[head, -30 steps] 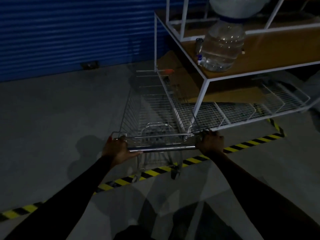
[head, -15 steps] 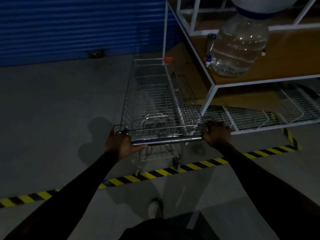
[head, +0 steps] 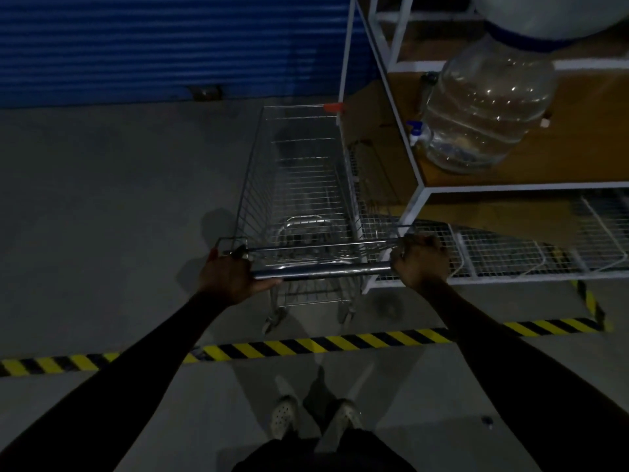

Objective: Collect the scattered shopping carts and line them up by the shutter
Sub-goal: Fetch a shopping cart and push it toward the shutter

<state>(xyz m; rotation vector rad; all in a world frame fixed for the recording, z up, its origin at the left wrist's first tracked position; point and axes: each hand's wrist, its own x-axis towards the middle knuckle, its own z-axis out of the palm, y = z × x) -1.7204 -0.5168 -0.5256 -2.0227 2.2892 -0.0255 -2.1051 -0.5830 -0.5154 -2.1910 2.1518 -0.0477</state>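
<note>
A silver wire shopping cart (head: 299, 185) stands in front of me with its nose toward the blue roller shutter (head: 163, 46). My left hand (head: 229, 272) grips the left end of its metal handle bar (head: 320, 269). My right hand (head: 420, 260) grips the bar's right end. The basket is empty, and an orange tab marks its far right corner. The cart's right side runs close along a white shelving rack (head: 413, 202). Its rear wheels stand just beyond the striped floor tape.
The white rack on the right holds a large clear water jug (head: 483, 107) on a wooden shelf, with wire baskets (head: 503, 247) below. Yellow-black hazard tape (head: 306, 345) crosses the concrete floor between the cart and my feet (head: 316, 413). Bare concrete lies to the left.
The cart has rolled forward toward the shutter and past the hazard tape, and I have stepped after it. Both hands keep their grip on the handle bar.
</note>
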